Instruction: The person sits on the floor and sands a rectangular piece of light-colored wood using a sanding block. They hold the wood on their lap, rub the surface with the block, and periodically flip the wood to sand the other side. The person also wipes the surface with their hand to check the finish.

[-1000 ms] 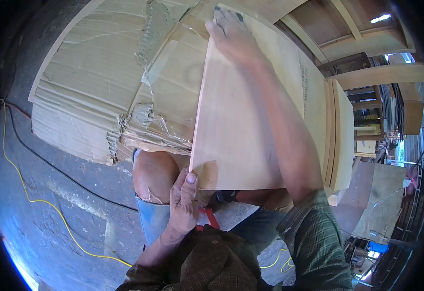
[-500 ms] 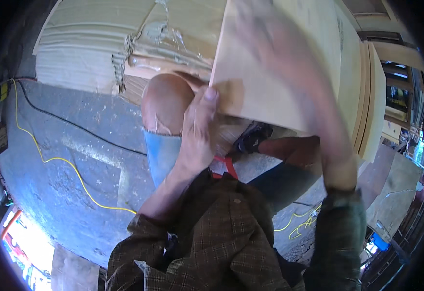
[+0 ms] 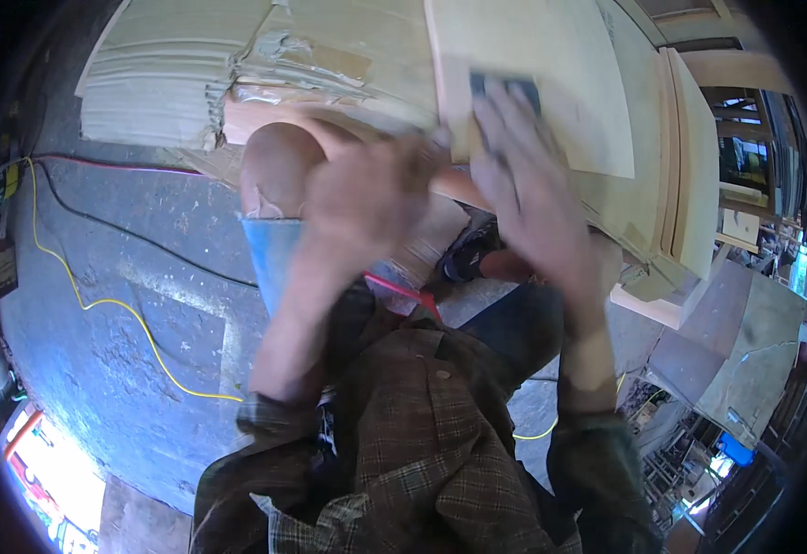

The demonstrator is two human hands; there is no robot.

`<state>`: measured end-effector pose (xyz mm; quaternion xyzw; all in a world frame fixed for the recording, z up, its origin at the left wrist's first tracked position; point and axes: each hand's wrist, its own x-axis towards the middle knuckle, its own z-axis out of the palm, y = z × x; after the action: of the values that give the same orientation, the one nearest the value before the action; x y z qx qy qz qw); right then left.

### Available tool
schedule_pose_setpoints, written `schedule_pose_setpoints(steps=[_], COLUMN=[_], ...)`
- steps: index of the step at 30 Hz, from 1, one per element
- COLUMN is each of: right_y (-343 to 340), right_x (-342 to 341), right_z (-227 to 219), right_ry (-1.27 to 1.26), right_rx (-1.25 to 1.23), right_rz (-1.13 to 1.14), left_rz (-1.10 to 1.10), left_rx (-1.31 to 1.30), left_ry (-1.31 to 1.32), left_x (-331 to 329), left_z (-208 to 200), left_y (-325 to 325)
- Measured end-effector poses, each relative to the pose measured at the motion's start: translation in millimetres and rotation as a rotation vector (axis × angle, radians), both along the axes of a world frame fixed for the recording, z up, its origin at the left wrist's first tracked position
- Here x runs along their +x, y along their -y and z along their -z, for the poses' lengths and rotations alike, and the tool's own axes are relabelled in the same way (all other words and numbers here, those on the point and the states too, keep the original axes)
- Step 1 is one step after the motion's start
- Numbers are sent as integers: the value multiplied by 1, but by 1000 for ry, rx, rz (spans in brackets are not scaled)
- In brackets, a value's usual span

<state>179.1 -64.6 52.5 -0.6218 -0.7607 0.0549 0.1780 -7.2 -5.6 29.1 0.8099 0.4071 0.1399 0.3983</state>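
Note:
A pale, smooth wooden board (image 3: 588, 102) lies flat on stacked boards in front of me. My right hand (image 3: 528, 189) is on top of it, fingers stretched forward over a dark rectangular pad (image 3: 482, 85) that looks like sandpaper; the hand covers much of the pad. By the board's near left corner is my left hand (image 3: 362, 198), raised above my knee. Motion smears its fingers, and whether it touches the board edge cannot be made out.
Torn cardboard (image 3: 158, 92) covers the stack to the left. More boards (image 3: 690, 157) lie at the right. A yellow cord (image 3: 131, 314) and a black cord (image 3: 145, 238) cross the concrete floor. My bare knee (image 3: 279, 162) is close against the stack.
My left hand has gone from a thumb grip on the board's near corner to a blurred, raised pose. My right hand has come nearer me and left; the dark pad now shows beneath it.

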Motion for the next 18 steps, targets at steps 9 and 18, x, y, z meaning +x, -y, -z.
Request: schedule_pose_setpoints(steps=[9, 18], right_y=[-35, 13], right_x=[-11, -26], right_z=[-1, 6], right_ry=[153, 274], right_rx=[118, 143], right_rz=[68, 121], left_rz=[-25, 37], left_rx=[696, 774], left_ry=[24, -134], left_x=[79, 97], left_z=[0, 33], left_y=[-180, -188])
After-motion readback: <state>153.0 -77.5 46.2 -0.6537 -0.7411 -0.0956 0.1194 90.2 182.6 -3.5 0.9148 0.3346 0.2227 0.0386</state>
